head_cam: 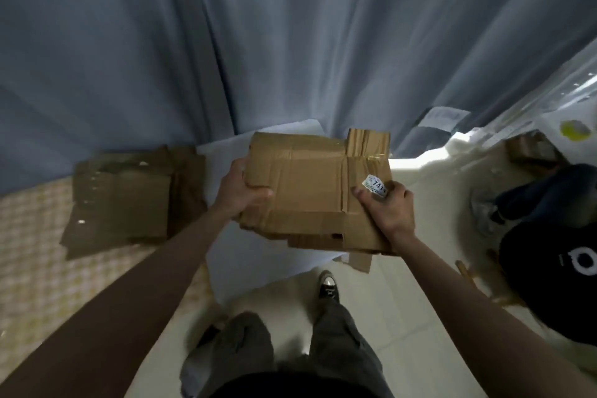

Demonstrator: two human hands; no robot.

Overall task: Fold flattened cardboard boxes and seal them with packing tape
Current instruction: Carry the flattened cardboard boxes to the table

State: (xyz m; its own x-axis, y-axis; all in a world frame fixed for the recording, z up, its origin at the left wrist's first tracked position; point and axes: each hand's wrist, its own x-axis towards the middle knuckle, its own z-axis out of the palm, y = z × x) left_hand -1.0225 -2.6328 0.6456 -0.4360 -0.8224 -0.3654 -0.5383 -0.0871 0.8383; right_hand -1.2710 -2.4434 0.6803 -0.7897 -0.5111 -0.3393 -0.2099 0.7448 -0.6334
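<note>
Above the pale tiled floor [381,294], a person standing before a blue-grey curtain [258,42] holds a flattened cardboard box [310,191] in both hands. The left hand [240,192] has its grip closed on the box's left edge, thumb lying across the top face. The right hand [386,207] grips the box's right side, thumb pressed just beside a small white sticker [374,185] printed with numbers. Strips of brown packing tape [342,178] cross the box's top face, and one short flap stands up at its far right corner. Left of the box, a stack of flattened cardboard [129,200] lies on a checked cloth surface. Right of the box, another person in a dark cap [555,271] is partly in view.
</note>
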